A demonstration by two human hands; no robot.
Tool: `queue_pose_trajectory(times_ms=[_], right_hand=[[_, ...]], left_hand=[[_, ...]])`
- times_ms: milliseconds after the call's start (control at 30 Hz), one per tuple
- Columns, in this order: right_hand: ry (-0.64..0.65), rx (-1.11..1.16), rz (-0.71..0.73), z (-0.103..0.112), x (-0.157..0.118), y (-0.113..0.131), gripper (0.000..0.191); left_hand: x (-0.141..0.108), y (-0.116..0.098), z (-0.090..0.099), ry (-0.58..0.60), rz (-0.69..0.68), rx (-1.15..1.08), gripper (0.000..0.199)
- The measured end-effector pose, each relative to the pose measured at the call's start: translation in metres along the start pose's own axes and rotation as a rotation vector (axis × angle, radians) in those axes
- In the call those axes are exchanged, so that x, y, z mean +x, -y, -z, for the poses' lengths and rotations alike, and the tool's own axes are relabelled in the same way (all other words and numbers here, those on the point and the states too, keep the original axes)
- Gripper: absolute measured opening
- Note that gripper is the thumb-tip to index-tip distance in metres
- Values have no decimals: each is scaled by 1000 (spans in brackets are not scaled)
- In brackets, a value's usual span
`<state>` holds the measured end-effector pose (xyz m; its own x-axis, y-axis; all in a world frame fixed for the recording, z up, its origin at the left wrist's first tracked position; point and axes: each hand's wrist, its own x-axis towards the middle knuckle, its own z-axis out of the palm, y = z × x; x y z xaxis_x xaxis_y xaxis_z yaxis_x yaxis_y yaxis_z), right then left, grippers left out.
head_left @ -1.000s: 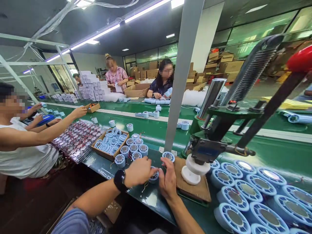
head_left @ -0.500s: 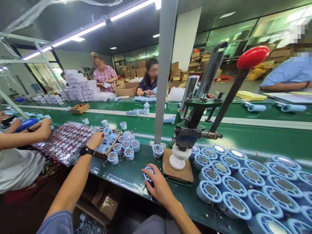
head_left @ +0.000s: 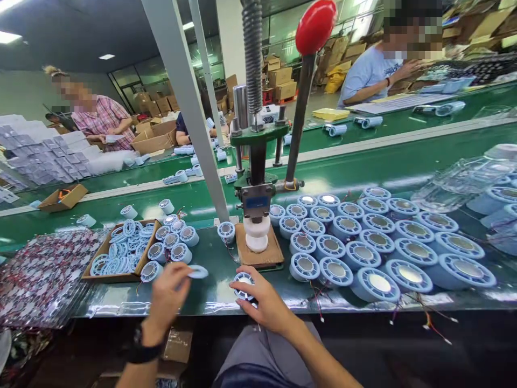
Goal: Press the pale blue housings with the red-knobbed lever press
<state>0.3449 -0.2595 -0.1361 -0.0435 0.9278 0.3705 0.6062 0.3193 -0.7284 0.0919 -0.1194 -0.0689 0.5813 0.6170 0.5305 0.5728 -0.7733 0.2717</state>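
Note:
My left hand, a dark watch on its wrist, pinches a light blue ring above the bench. At the bench's front edge, my right hand has its fingers around a blue round housing, whose top face shows between thumb and fingers. Left of my left hand, a cardboard box holds many loose blue rings. Behind my right hand stands a hand press with a red knob; its white die rests over a brown board. A single housing sits left of the press.
Many blue housings with trailing wires cover the bench at right. More housings stand beside the ring box. Wired parts in plastic lie at far left. A grey post rises behind. People work across the green conveyor.
My left hand has come out of the ring box toward my right hand, now with a ring in its fingers. My right hand still grips the housing. The view has turned right.

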Motion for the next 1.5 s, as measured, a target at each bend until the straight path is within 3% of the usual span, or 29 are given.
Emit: queue_pose_trajectory(times_ms=[67,133,200,400,500,600,700,800,1000,1267,1500], right_hand=[[-17,-2,27,1,-1,-1,34],[-37,-14,51,2,-2,-2,35],[-69,-45,69,3,-3,-2,36],[-171,-80,92,2,-4,-1,44],[-246,-41,29,-6,-7,0,54],[-319,-46,-21,-18,-10,0,60],[-360,-75,-47,-27,-12,-3,67],[-387,-113,-35,-29,-13,-6,67],[-436,-170,14,-24,-11,-2,66],[-450,-172,5,-32,-24,-4,69],[-422,-145,-66,-33,-21,-8,76]], left_hand=[[-20,-36,-38,51,-56,-111,25],[-31,-52,-59,62,-31,-137,30],[-34,-54,-65,108,5,-148,38],[-31,-45,-53,369,52,-203,56],[-29,-53,-57,274,179,-267,49],[-23,-76,-60,134,308,-360,59],[-15,-105,-61,167,240,-385,70],[-8,-122,-64,197,221,-355,65],[-11,-123,-70,173,295,-361,64],[-32,-124,-80,65,255,-371,55],[-34,-124,-92,-24,384,-426,58]])
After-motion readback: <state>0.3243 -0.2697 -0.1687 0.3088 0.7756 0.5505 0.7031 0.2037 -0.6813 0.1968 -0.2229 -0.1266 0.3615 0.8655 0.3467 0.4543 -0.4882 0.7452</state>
